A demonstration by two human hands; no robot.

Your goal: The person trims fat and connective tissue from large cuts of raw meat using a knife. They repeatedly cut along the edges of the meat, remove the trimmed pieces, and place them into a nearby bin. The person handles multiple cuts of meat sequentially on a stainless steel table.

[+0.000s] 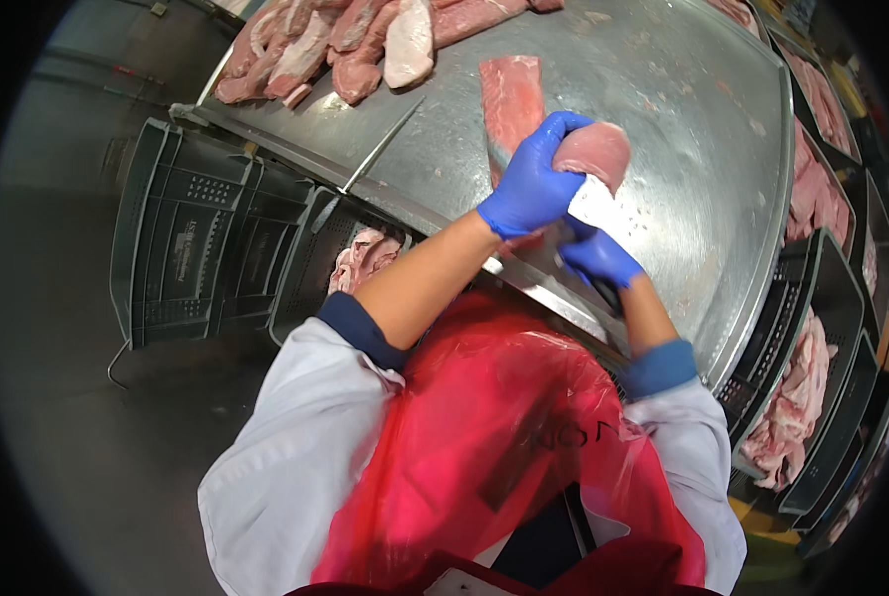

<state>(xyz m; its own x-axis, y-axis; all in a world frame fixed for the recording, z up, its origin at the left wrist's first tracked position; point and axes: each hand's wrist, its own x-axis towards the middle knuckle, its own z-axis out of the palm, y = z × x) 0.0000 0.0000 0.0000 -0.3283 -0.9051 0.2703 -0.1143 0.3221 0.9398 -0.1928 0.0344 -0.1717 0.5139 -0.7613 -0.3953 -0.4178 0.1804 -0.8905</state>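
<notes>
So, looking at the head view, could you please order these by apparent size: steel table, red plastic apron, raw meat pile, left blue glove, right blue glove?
1. Steel table
2. Red plastic apron
3. Raw meat pile
4. Left blue glove
5. Right blue glove, slightly blurred

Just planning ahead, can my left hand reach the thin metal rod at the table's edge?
Probably yes: nothing visible blocks the tabletop between your left hand and the metal rod, though that hand would first need to release the meat.
</notes>
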